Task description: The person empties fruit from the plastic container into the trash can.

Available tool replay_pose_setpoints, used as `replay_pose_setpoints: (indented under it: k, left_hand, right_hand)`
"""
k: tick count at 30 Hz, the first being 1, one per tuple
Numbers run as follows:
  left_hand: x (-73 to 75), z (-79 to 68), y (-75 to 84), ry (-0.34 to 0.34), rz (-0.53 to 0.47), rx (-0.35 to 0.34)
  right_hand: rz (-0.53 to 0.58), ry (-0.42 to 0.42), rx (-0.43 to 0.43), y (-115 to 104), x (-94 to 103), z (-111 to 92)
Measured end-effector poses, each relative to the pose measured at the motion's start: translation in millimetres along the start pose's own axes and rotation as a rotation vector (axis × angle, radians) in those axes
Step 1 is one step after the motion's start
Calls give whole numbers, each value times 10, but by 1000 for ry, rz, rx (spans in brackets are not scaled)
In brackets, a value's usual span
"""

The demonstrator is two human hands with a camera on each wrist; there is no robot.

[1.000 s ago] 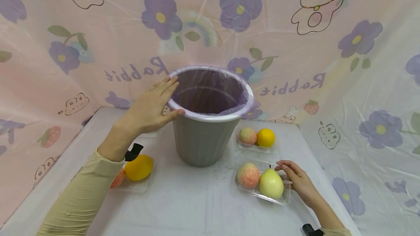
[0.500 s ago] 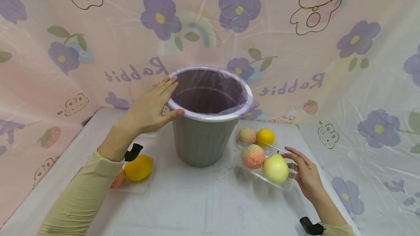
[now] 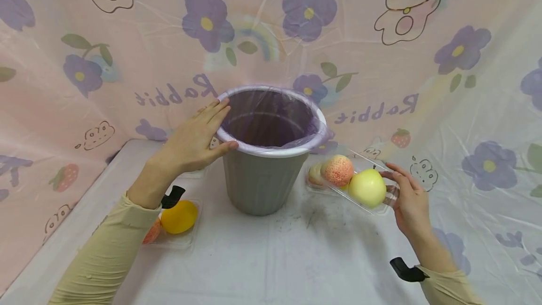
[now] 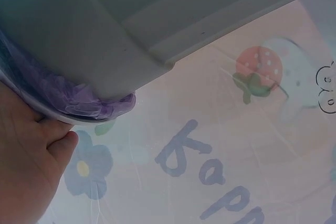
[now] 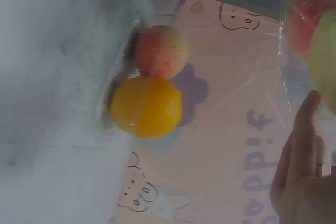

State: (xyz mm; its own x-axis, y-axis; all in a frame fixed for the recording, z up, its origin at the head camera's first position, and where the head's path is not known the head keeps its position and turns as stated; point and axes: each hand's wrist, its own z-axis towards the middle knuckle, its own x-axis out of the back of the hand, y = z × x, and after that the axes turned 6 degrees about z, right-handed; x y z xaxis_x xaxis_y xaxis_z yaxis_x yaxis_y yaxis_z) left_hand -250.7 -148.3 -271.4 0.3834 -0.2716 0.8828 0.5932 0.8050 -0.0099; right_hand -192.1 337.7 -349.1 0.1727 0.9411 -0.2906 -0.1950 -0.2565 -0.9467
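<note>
A grey bin (image 3: 264, 185) with a white rim and a purple plastic bag liner (image 3: 318, 139) stands mid-table. My left hand (image 3: 188, 142) rests on its left rim, fingers extended over the edge and thumb at the front. In the left wrist view the bunched liner shows below the rim. My right hand (image 3: 412, 206) holds a clear plastic tray (image 3: 374, 210) by its right end. The tray is tilted, raised above the table right of the bin, and carries a peach (image 3: 337, 171) and a yellow-green pear (image 3: 367, 187).
Behind the raised tray, another clear tray with a peach (image 5: 161, 52) and an orange (image 5: 146, 107) sits on the table. At front left, a tray (image 3: 184, 243) holds a yellow fruit (image 3: 179, 217) and a peach (image 3: 151, 232), partly behind my left arm. Patterned sheets hang behind.
My right hand has lifted the tray with the peach and pear off the table and moved it up and away, overlapping the back tray. My left hand stays on the rim.
</note>
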Motion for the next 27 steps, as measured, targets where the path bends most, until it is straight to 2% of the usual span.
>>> replay_pose_setpoints:
  k: [5,12,27]
  left_hand:
    - [-10,0,-7,5,2,-4]
    - [-18,6,-9,14,-3,-9]
    - [-14,10,-10,4,3,1]
  right_hand:
    - [70,1,48,-201,-69,87]
    - [229,2,92,-453,-108,196]
    - [277,5,97,-972,-291,359]
